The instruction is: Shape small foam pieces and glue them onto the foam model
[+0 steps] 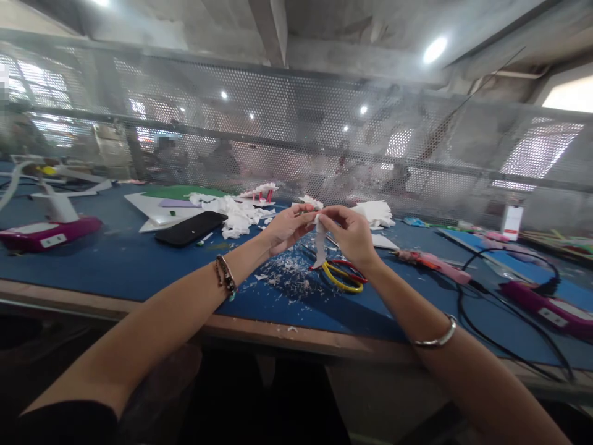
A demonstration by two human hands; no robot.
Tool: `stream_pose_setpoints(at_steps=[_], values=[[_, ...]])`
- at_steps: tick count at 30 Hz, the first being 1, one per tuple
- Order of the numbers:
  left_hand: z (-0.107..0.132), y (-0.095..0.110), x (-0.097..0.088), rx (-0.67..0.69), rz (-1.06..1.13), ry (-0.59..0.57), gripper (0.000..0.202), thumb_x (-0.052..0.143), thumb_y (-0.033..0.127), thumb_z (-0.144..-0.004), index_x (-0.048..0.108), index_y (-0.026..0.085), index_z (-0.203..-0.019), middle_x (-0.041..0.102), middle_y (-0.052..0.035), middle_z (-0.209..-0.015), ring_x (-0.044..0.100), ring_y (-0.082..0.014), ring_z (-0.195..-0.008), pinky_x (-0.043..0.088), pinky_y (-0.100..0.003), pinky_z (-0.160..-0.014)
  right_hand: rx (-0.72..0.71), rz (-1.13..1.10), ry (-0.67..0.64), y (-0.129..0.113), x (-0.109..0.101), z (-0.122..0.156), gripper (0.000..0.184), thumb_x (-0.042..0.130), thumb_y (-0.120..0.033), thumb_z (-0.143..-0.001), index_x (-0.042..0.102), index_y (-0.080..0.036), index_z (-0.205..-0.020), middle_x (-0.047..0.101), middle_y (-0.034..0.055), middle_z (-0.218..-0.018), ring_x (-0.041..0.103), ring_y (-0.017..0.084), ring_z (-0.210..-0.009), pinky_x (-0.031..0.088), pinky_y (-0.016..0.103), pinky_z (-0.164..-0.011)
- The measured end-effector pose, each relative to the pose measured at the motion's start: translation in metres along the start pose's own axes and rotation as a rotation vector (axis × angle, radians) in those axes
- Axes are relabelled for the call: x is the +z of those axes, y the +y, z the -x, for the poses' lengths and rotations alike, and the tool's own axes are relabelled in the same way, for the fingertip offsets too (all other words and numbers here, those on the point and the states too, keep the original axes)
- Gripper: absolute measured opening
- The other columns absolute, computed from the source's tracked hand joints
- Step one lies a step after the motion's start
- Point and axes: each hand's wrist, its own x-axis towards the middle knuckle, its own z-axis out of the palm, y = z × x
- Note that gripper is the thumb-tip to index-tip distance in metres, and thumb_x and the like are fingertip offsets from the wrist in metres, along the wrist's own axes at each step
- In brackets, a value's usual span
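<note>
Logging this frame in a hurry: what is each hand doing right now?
Left hand: closed, pinching the top of the white strip.
Right hand: closed, pinching the same strip.

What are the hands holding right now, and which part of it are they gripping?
The left hand and right hand both pinch a white paper strip at its upper end; the rest hangs free below them.

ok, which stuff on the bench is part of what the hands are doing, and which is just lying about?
In use: white strip, pinched between left hand and right hand; likely the scissors and white scraps just beneath.
Lying about: black phone, pink tool, black cable, magenta base far left.
</note>
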Motion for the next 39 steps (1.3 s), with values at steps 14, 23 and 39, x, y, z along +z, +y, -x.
stream_pose_setpoints(at_steps=[14, 23, 39], values=[[0.008, 0.008, -0.01, 0.592, -0.874, -0.051, 0.014, 0.054, 0.027, -0.072, 0.062, 0.016, -0.072, 0.064, -0.0052, -0.074, 0.055, -0.0119, -0.07, 0.042, -0.022, -0.064, -0.048, 0.058, -0.029, 0.004, -0.003, 0.002, 0.011, 0.055, -0.027, -0.068, 0.05, -0.018, -0.075, 0.054, -0.0007, -0.068, 0.052, 0.01, -0.063, 0.044, 0.023, -0.056], [0.002, 0.005, -0.013, 0.464, -0.734, -0.104, 0.017, 0.05, 0.025, -0.073, 0.062, 0.014, -0.076, 0.061, -0.0033, -0.071, 0.051, -0.0094, -0.062, 0.04, -0.021, -0.058, -0.143, 0.046, -0.129, 0.0, -0.01, 0.001, 0.013, 0.052, -0.025, -0.071, 0.049, -0.022, -0.084, 0.054, -0.003, -0.066, 0.053, 0.009, -0.061, 0.046, 0.022, -0.058], [0.0, -0.002, -0.012, 0.233, -0.41, -0.131, 0.013, 0.053, 0.023, -0.072, 0.063, 0.016, -0.072, 0.051, 0.0008, -0.057, 0.041, -0.0064, -0.052, 0.037, -0.021, -0.054, -0.425, 0.425, -0.134, -0.005, -0.019, 0.0, 0.011, 0.051, -0.023, -0.074, 0.06, -0.024, -0.079, 0.06, -0.0001, -0.074, 0.053, 0.012, -0.068, 0.043, 0.027, -0.064]])
